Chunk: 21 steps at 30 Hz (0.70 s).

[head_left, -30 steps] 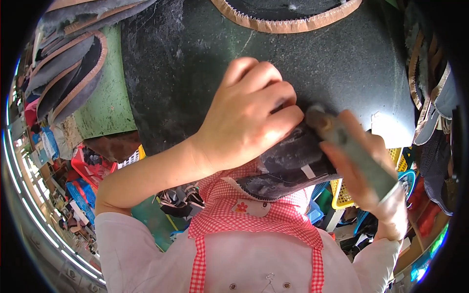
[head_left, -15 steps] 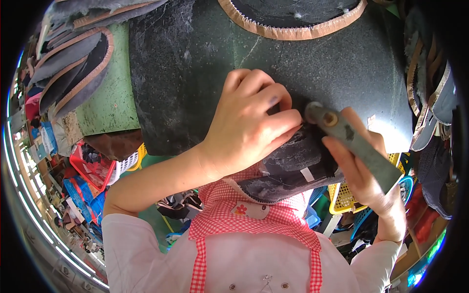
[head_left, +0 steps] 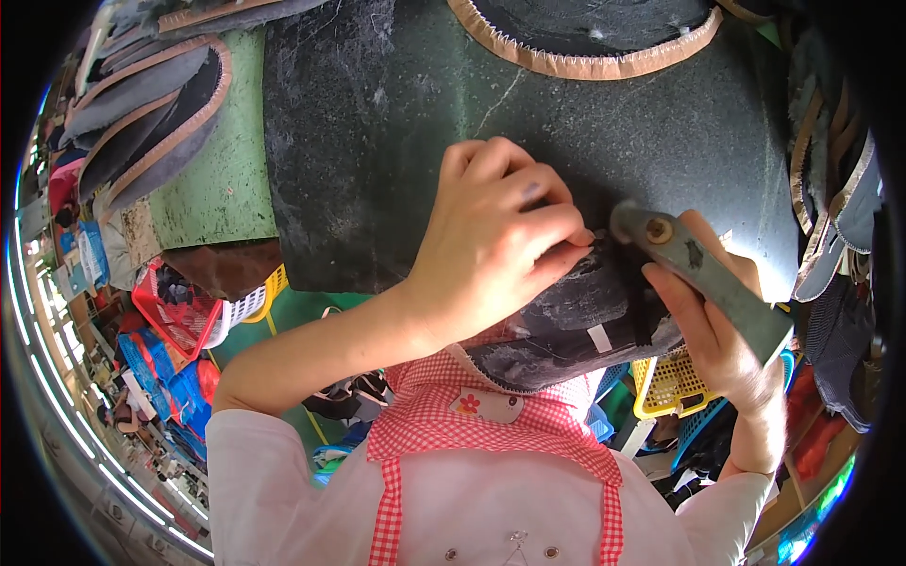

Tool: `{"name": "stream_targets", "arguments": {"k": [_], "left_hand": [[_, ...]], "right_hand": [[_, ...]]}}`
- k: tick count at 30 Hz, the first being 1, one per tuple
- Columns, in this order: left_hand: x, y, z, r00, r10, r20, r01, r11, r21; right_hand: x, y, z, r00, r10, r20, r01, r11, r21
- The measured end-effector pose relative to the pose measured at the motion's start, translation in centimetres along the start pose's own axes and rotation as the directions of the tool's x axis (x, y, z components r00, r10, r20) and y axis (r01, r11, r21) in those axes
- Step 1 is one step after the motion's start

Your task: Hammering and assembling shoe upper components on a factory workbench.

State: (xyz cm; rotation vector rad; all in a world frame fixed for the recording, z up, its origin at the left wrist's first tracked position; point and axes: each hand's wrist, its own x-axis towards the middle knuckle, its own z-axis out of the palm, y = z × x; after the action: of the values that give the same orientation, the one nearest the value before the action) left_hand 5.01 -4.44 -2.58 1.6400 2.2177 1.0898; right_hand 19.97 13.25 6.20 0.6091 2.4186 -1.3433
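Observation:
My right hand (head_left: 703,325) is wrapped round a hammer (head_left: 736,297), whose grey metal head has a rounded end pointing toward my left fingers. The handle is mostly hidden below the head. Fingers curled, my left hand (head_left: 500,241) pinches the upper edge of a dark shoe upper (head_left: 528,363) with a stitched rim and a small white tag. That piece hangs over the near edge of the worktop, against my red checked apron (head_left: 444,406). Under both hands spreads a black work mat (head_left: 377,160).
A shoe upper with a tan stitched edge (head_left: 585,64) lies at the far side of the mat. More uppers are piled at far left (head_left: 160,123) and right (head_left: 840,189). Below stand a red basket (head_left: 175,316) at left and a yellow basket (head_left: 670,387) at right.
The hammer has shifted slightly right and down in view, its rounded end a little farther from my left fingers. My left hand keeps its pinch; the whole view has shifted slightly.

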Motion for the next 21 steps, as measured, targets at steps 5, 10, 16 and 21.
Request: {"name": "stream_targets", "arguments": {"k": [5,10,16,21], "left_hand": [[-0.2,1.2,0.2,0.99,0.128,-0.055,-0.119,0.982,0.145],[0.0,1.2,0.1,0.989,0.143,-0.037,-0.134,0.974,0.185],[0.2,0.3,-1.3,0.998,0.023,-0.063,-0.015,0.991,0.136],[-1.0,0.3,0.0,0.999,0.004,-0.05,-0.004,1.0,0.01]], "right_hand": [[-0.4,0.3,0.3,0.985,-0.145,-0.088,0.129,0.977,-0.172],[0.1,-1.2,-0.6,0.992,-0.017,-0.128,0.002,0.993,-0.118],[0.1,0.3,-0.1,0.985,-0.126,0.12,0.156,0.947,-0.282],[0.5,0.3,-0.9,0.961,-0.274,0.032,0.274,0.932,-0.236]]}}
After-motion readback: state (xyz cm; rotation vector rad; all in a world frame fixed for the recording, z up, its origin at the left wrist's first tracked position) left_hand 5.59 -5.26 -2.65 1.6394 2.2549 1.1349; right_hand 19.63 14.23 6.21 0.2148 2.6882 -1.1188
